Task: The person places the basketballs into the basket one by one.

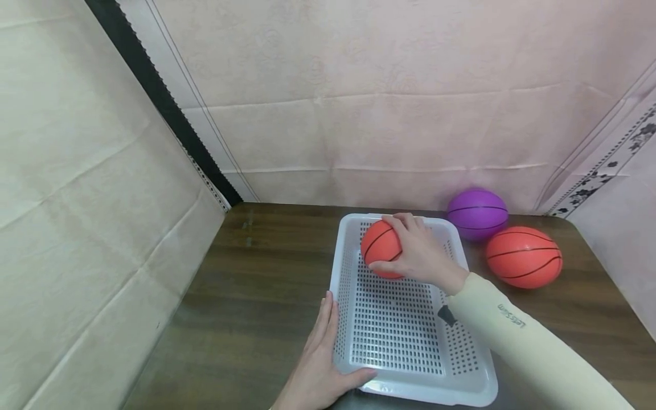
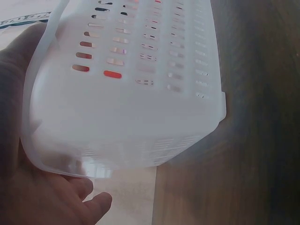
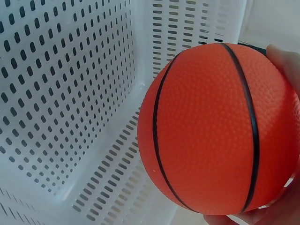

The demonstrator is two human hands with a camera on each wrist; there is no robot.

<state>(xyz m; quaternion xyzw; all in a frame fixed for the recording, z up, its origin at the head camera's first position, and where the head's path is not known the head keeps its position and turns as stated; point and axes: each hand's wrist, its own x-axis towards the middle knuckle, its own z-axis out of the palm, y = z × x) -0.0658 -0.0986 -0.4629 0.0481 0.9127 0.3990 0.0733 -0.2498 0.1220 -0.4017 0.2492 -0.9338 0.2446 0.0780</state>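
Right hand (image 1: 424,253), fingers curled round orange ball (image 1: 380,246) at far end of white basket (image 1: 425,393); left hand (image 1: 320,359), fingers straight, touches near-left corner. Pebbled grain: right wrist view only. Whole purple ball (image 1: 478,214): head view.

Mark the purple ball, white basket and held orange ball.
Purple ball (image 1: 477,217), head view, front middle.
White basket (image 1: 394,327), head view, perforated floor.
Held orange ball (image 3: 206,131), right wrist view, between black seams.
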